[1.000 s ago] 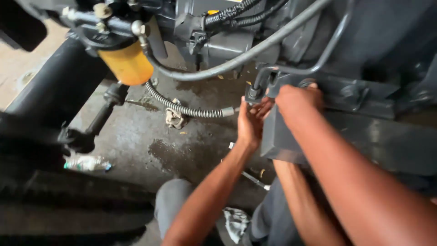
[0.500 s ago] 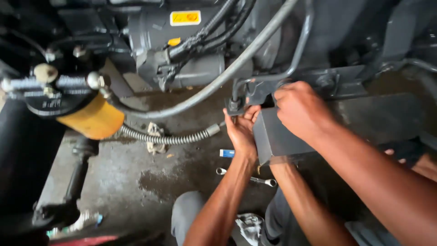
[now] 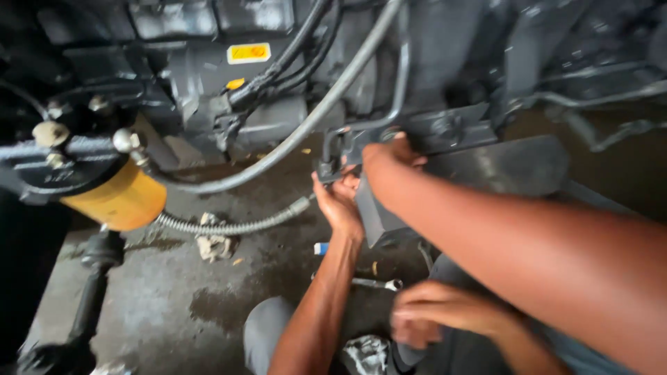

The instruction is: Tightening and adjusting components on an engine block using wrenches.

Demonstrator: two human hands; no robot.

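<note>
Your right hand (image 3: 389, 156) sits on top of the dark metal bracket (image 3: 445, 132), right where it meets the thin bent pipe (image 3: 333, 149). Its fingers are curled down over the bracket, but how tightly they hold it cannot be told. Your left hand (image 3: 340, 201) is just below the bracket with the palm up. Its fingers are half open and touch the pipe's clamp, just beside your right hand.

A third hand (image 3: 438, 316), blurry, is well below the bracket; you cannot tell what it holds. A wrench (image 3: 375, 283) lies on the wet floor (image 3: 174, 298) under the bracket. Far to the left of the bracket hangs a yellow filter (image 3: 118, 201), and a ribbed metal hose (image 3: 229, 226) runs from it toward the bracket. A thick grey hose (image 3: 326, 104) curves above the bracket.
</note>
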